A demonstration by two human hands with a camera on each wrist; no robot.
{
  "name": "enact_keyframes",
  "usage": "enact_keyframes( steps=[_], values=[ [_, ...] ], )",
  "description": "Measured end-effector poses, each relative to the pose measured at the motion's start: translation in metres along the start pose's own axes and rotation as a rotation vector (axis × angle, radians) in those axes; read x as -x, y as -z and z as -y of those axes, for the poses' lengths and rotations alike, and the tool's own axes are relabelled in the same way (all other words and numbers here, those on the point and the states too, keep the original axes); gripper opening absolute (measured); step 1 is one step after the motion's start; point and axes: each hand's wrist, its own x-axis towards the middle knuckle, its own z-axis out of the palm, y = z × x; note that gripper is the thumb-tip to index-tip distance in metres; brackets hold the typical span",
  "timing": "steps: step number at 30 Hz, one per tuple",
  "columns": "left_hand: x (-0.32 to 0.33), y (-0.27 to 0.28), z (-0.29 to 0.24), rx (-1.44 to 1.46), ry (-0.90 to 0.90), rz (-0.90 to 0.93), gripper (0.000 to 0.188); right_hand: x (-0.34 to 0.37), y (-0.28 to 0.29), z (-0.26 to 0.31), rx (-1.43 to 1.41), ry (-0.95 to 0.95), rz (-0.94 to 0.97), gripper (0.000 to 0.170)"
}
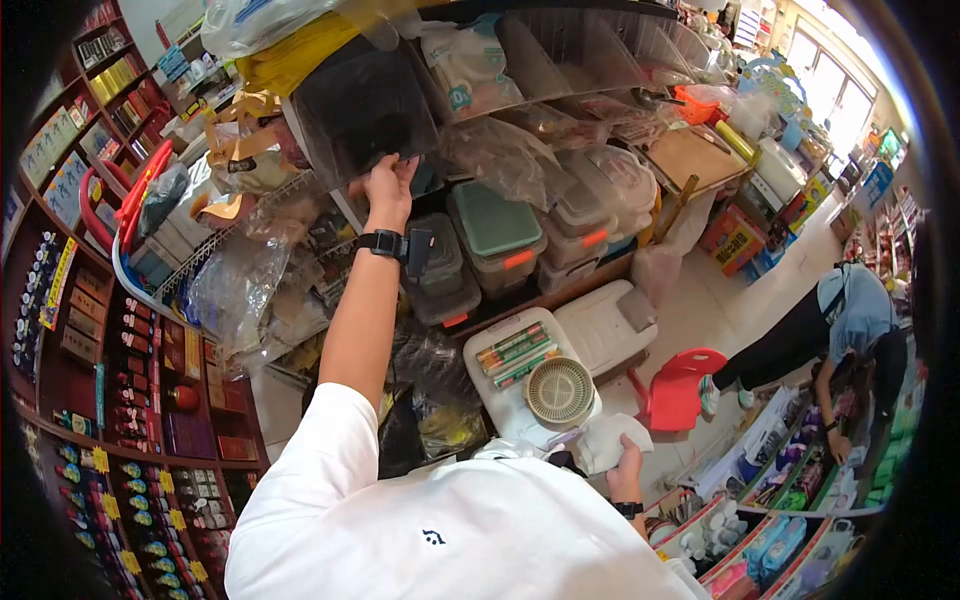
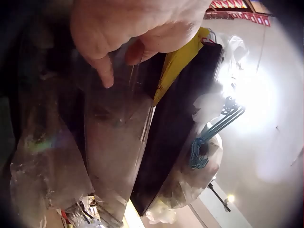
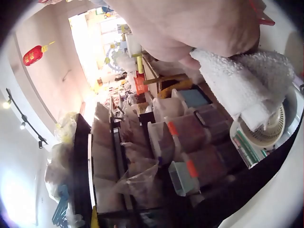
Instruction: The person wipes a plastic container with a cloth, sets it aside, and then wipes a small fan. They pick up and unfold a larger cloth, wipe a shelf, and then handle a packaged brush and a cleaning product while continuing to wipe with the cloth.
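White folded terry cloth [image 1: 603,443]: in the right hand [image 1: 627,468], just in front of the torso; in the right wrist view it overlaps the rim of a round beige slatted plastic basket [image 1: 560,390].
Right grip: fingers and thumb pinching the cloth along one side.
Large clear plastic bin, dark inside [image 1: 360,105]: leftmost in the shelf row, the left hand [image 1: 388,187] at its lower edge.
Left grip: fingers bent against the bin; cannot tell whether they pinch its wall.
White plastic lid [image 1: 490,388]: carries the basket and, beside it, a row of long green-and-white packages [image 1: 517,353].
Storage boxes: under the bin row; one wears a green plastic lid [image 1: 495,220] and an orange label [image 1: 518,259].
Crumpled clear plastic bag [image 1: 505,160]: hangs over the boxes, right of the left hand.
Red plastic chair [image 1: 683,390]: on the floor, right of the cloth.
Second person in blue top [image 1: 858,305]: bending over goods at right.
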Motion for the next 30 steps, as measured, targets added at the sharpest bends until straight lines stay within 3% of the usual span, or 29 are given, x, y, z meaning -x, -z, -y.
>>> enact_keyframes(
  steps=[1,3,7,9,14,20,22,23,25,30],
  values=[
    [0.002,-0.002,0.003,-0.001,0.000,0.002,0.059,0.002,-0.002,0.000,-0.002,0.000,0.000,0.041],
    [0.008,-0.005,0.007,-0.003,-0.057,-0.091,0.039,0.007,-0.008,0.002,0.009,-0.012,-0.031,0.041],
    [0.016,-0.010,-0.001,0.021,-0.055,-0.051,0.041,0.001,-0.004,0.000,0.027,-0.005,-0.033,0.042],
    [0.002,-0.010,-0.009,0.067,-0.054,0.069,0.040,-0.005,0.000,-0.001,0.023,-0.015,-0.017,0.042],
    [0.007,-0.032,-0.018,0.059,-0.068,-0.049,0.032,-0.012,0.000,-0.002,0.036,-0.021,-0.011,0.043],
    [0.009,-0.047,-0.024,0.087,-0.043,0.083,0.030,-0.008,-0.009,0.000,0.064,-0.021,0.003,0.043],
    [0.020,-0.072,-0.024,0.127,-0.069,-0.112,0.025,-0.009,-0.010,-0.001,0.071,-0.042,0.009,0.043],
    [0.008,-0.066,-0.019,0.126,-0.069,-0.114,0.025,-0.006,-0.011,0.000,0.078,-0.040,0.002,0.043],
    [-0.013,-0.050,-0.010,0.170,-0.032,-0.018,0.052,-0.003,-0.011,-0.002,0.085,-0.038,-0.005,0.044],
    [-0.005,-0.037,-0.010,0.112,-0.037,-0.090,0.063,-0.009,0.002,-0.006,0.064,0.008,-0.035,0.045]
  ],
)
